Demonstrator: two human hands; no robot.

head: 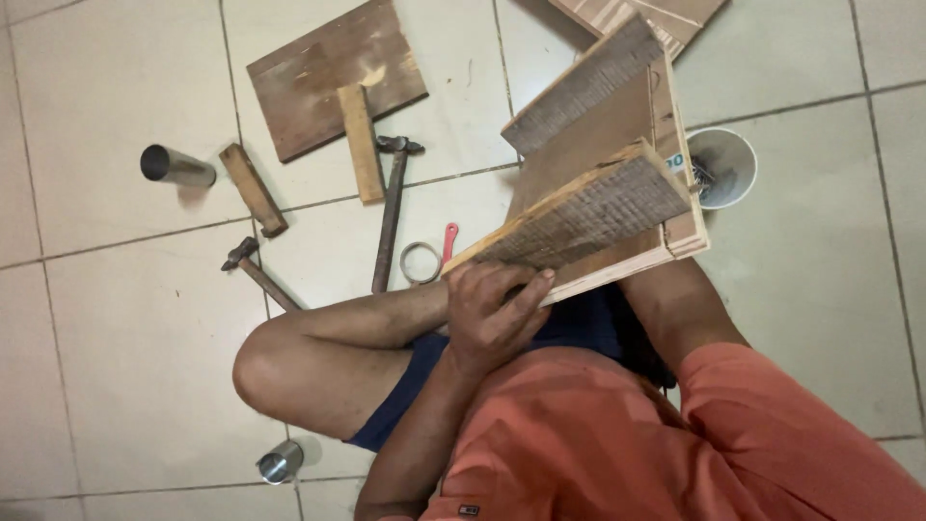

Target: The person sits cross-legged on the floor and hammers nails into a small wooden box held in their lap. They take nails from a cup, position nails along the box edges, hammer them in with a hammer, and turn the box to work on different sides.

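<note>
At centre frame the left hand (492,314) clamps the lower edge of the tilted wooden box frame (598,183) – the right hand's grip hidden behind it, state unclear – so the frame could slip onto the knee (265,371).

Person wears a salmon-orange short-sleeved shirt (598,434) with a small dark tag at the hem, plus dark navy shorts (410,391). Arms bare, left hand (492,309) bare, no gloves. Knee bare.
</note>
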